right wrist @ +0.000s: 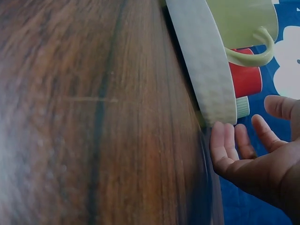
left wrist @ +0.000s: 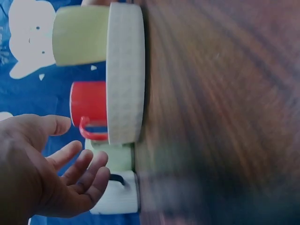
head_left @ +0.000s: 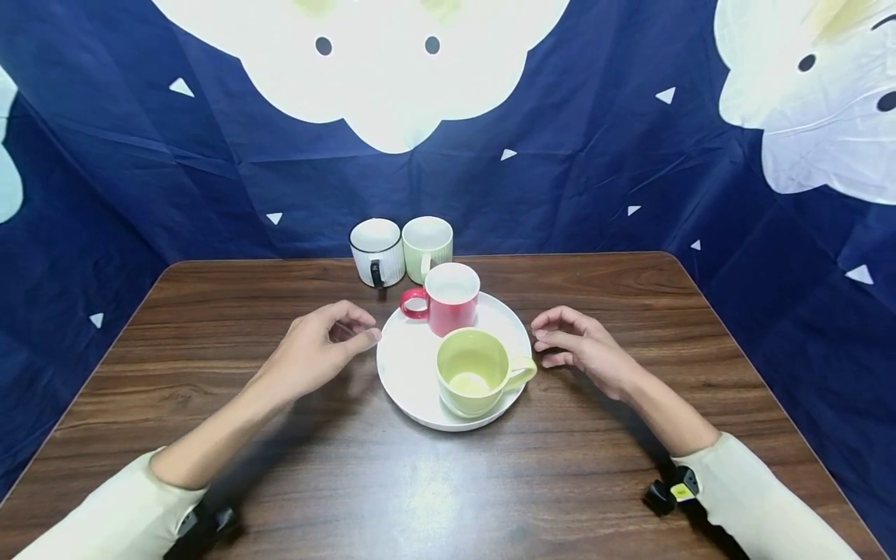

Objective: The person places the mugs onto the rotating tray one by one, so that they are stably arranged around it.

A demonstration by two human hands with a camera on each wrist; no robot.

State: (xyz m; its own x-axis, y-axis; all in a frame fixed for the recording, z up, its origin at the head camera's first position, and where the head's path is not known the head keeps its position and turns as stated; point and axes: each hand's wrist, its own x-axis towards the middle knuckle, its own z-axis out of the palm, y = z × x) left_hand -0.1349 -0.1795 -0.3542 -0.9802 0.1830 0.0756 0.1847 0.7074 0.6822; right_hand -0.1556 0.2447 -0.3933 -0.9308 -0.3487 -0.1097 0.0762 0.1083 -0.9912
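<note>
A round, dimple-sided white plate on the wood-grained bench carries a smooth red cup and a wide yellow-green cup. A ribbed white mug stands behind it. The plate lies between the left hand and right hand, their fingers loosely spread and bent near its rim.

A curtained booth; navy cloth with cartoon clouds hangs round a wood-grain table.

Head pic bright, w/ glare on table nr front; wrist pics dimmer, L one blurry.
</note>
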